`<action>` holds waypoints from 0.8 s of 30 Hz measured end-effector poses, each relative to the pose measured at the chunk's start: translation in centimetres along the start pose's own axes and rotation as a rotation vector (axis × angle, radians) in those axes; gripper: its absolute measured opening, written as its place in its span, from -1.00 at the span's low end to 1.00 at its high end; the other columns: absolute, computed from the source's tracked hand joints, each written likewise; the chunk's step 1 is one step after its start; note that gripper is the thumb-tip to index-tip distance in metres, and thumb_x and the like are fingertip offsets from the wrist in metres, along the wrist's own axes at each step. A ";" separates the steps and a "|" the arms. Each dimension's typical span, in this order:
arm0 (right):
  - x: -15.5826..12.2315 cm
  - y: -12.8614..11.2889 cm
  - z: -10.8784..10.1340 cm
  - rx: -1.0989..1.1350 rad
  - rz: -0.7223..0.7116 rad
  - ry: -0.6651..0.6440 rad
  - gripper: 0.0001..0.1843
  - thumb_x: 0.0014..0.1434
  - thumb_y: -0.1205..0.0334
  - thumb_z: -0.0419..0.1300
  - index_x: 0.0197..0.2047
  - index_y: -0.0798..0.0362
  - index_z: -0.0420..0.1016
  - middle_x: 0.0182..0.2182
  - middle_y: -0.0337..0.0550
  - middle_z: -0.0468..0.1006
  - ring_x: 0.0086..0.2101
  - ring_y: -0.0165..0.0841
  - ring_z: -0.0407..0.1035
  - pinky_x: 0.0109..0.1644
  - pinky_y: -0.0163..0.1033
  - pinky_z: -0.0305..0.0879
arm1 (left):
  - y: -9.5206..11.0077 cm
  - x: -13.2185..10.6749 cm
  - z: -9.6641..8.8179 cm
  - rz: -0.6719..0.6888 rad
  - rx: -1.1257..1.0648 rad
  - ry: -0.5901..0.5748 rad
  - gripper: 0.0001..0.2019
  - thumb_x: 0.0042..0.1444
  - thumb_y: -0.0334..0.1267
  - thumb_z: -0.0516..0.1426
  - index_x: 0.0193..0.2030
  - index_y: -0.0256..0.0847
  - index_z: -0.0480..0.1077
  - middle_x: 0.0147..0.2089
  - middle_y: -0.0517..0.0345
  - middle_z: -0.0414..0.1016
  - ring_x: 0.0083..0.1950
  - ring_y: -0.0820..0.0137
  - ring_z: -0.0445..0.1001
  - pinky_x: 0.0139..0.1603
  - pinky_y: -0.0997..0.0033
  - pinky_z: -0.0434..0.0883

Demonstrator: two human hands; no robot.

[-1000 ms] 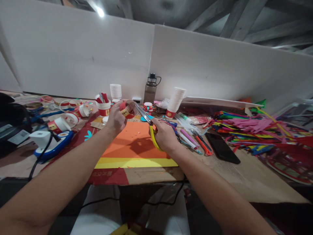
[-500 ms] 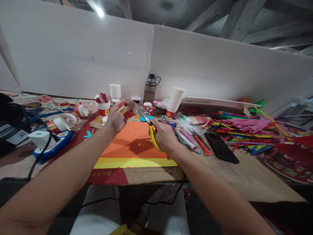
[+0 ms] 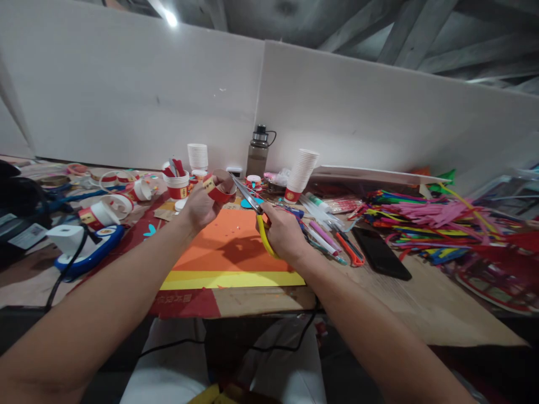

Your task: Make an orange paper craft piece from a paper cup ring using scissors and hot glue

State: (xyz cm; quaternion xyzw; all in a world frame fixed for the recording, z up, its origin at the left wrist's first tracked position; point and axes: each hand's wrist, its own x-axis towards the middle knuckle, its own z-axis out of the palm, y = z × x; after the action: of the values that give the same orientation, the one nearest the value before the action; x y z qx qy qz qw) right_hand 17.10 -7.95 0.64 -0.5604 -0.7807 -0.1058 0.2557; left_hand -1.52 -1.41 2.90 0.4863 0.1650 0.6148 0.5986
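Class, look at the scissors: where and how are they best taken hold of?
Probably by the yellow handle, coming from the near right side. The scissors lie aslant: the handle sits toward the person, where the right hand grips, while the metal blades point away toward the red piece in the left hand.

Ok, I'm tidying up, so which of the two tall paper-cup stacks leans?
The paper-cup stack right of the water bottle, red at its base: it tilts rightward, while the other stack, left of the bottle, looks nearly upright.
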 end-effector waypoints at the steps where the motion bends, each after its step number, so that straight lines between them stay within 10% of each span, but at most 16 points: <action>1: 0.0 0.0 0.0 0.003 -0.001 -0.001 -0.67 0.24 0.25 0.03 0.03 0.07 0.44 -0.27 -0.04 0.59 -0.36 -0.26 0.41 -0.31 -0.25 0.10 | 0.1 0.0 0.1 0.012 0.013 0.010 -0.74 -0.17 -0.28 0.38 -0.51 -0.26 0.36 -0.53 0.24 0.36 -0.49 0.54 0.34 -0.46 0.54 0.33; 8: 0.0 -0.1 0.0 0.013 0.011 0.005 -0.67 0.23 0.26 0.05 0.04 0.04 0.44 -0.25 -0.04 0.60 -0.33 -0.25 0.42 -0.28 -0.25 0.14 | 0.6 -0.1 0.4 0.137 0.080 0.174 -0.80 -0.11 -0.30 0.36 -0.44 -0.23 0.40 -0.48 0.27 0.40 -0.44 0.53 0.41 -0.39 0.52 0.35; 24: -0.2 -0.1 -0.1 0.002 -0.011 0.012 -0.71 0.26 0.21 0.04 0.00 0.05 0.43 -0.27 -0.07 0.58 -0.34 -0.27 0.41 -0.31 -0.26 0.10 | 0.3 0.2 -0.4 0.076 0.037 0.056 -0.80 -0.11 -0.32 0.36 -0.43 -0.28 0.41 -0.47 0.21 0.44 -0.45 0.53 0.39 -0.42 0.50 0.34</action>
State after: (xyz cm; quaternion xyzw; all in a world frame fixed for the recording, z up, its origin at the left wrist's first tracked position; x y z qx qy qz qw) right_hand 17.08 -8.26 0.64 -0.5551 -0.7823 -0.1099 0.2603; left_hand -1.92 -1.14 3.01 0.4858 0.1745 0.6472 0.5609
